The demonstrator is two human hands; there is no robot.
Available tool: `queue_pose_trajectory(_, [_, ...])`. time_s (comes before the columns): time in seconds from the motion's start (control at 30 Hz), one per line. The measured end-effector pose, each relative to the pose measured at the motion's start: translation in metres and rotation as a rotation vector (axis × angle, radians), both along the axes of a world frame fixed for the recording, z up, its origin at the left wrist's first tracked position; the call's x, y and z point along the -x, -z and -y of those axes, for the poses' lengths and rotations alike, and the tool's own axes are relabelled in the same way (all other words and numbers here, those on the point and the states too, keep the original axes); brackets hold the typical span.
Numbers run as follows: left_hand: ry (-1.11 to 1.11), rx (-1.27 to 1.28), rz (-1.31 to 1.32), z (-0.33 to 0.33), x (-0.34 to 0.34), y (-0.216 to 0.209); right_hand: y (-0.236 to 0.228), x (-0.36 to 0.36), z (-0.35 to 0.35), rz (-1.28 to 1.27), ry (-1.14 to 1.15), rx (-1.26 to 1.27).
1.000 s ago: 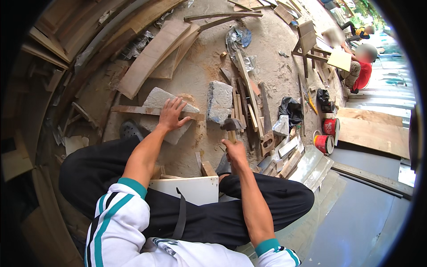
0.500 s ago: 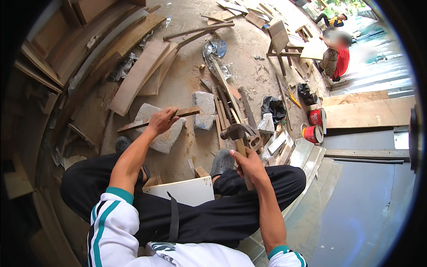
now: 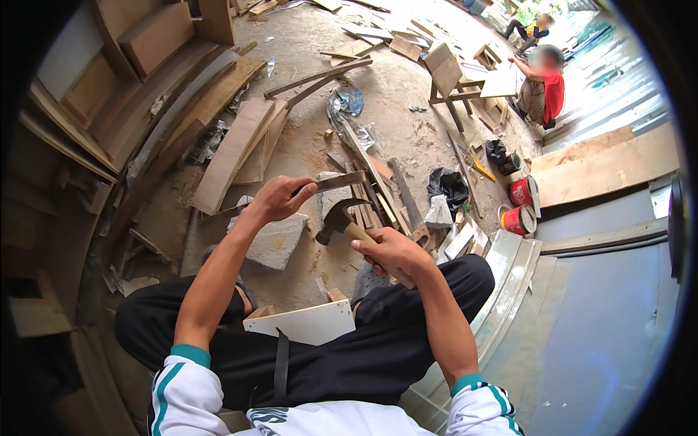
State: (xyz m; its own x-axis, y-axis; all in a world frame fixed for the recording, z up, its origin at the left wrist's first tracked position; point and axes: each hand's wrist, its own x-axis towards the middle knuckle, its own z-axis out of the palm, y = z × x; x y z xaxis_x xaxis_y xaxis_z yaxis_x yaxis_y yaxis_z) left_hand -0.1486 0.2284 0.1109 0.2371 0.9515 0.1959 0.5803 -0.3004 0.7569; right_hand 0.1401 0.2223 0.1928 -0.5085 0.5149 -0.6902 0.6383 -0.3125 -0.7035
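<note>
My left hand (image 3: 285, 198) is closed round a narrow wooden strip (image 3: 342, 180), raised above two grey concrete blocks (image 3: 273, 243). My right hand (image 3: 392, 254) grips a claw hammer (image 3: 352, 231) by its wooden handle. The dark hammer head is just below the right end of the strip, apart from it in the picture. Between my legs stands a white panel (image 3: 302, 325) with pale wood behind its top edge. A handsaw (image 3: 407, 192) lies beyond the hammer among loose sticks.
Planks (image 3: 236, 156) lie at the left, beside wooden shelving (image 3: 156, 43). A black plastic bag (image 3: 448, 187) and red paint cans (image 3: 519, 219) are at the right. A wooden chair (image 3: 445, 73) stands farther off, near a person in red (image 3: 550, 98) and another seated person (image 3: 536, 30).
My left hand has lifted the strip and shifted right with it. The hammer has moved left, its head turned toward the strip. The view has shifted slightly.
</note>
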Motion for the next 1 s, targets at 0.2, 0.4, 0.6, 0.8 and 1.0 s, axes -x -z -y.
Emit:
queue_pose_trajectory(0.2, [0.066, 0.071, 0.040, 0.011, 0.000, -0.020, -0.012, 0.007, -0.001, -0.054, -0.039, 0.051])
queue_pose_trajectory(0.4, [0.060, 0.102, 0.040, 0.019, 0.000, -0.026, -0.017, 0.005, 0.002, -0.047, -0.091, 0.023])
queue_pose_trajectory(0.6, [0.048, 0.086, 0.110, 0.022, -0.001, -0.027, -0.026, 0.006, 0.007, -0.031, -0.122, -0.002])
queue_pose_trajectory(0.8, [0.042, 0.126, 0.125, 0.023, -0.003, -0.026, -0.028, 0.007, 0.008, -0.024, -0.129, -0.002])
queue_pose_trajectory(1.0, [0.054, 0.139, 0.123, 0.020, -0.002, -0.026, -0.023, 0.005, 0.004, -0.060, -0.127, 0.026])
